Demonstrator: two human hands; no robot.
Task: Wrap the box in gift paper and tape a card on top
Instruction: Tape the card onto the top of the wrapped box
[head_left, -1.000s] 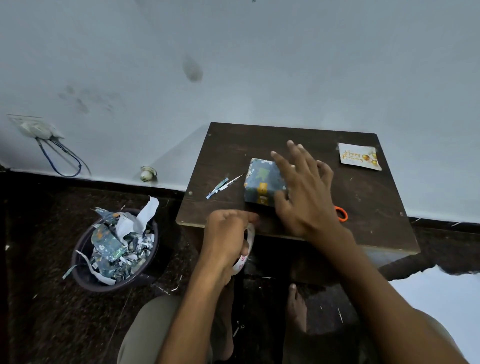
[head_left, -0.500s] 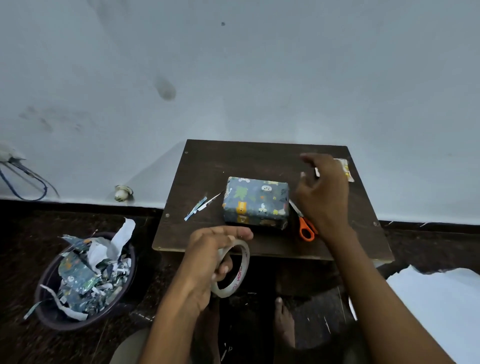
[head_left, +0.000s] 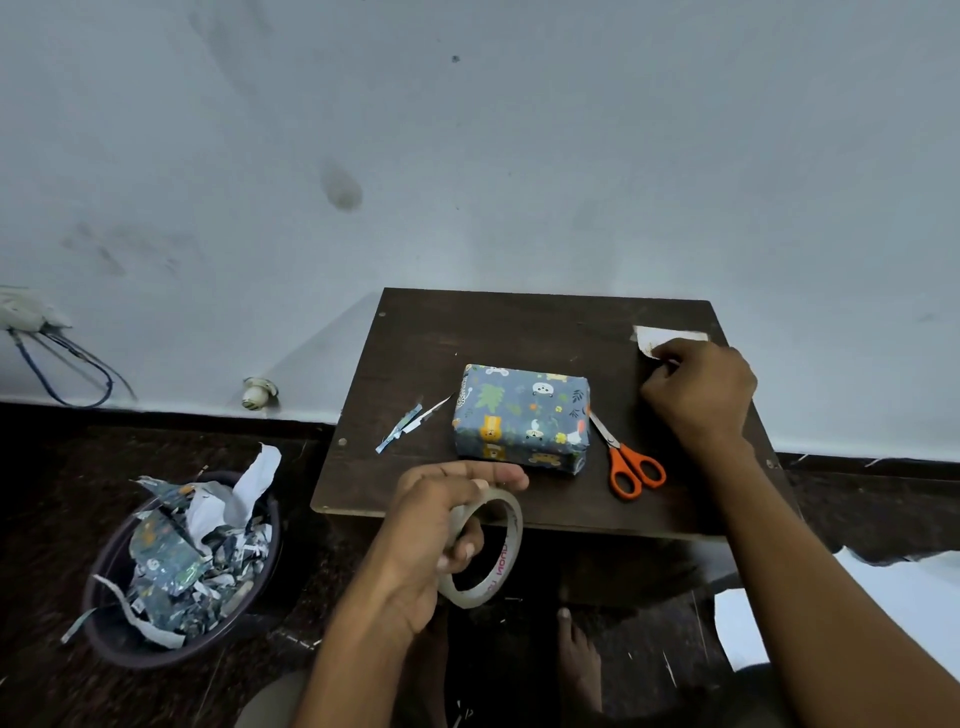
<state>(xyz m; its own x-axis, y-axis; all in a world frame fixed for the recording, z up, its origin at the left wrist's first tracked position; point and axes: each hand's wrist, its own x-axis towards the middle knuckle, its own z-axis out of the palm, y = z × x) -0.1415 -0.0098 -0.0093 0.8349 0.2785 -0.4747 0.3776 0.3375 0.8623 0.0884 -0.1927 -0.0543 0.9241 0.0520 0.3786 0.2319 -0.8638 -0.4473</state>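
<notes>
Rectangular paper-wrapped box (head_left: 522, 418) mid-tabletop (head_left: 519, 327). Left hand (head_left: 431, 530) fingers curled through clear tape ring (head_left: 496, 551); right hand (head_left: 698, 395) fingers pinch card (head_left: 655, 338), far right corner, partly hidden.

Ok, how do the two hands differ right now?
The left hand grips the tape roll at the table's near edge, in front of the wrapped box; the right hand is at the far right corner, fingers curled onto the card. The left hand is off the tabletop; the right is over it. Both are curled round something, and neither touches the box.
</notes>
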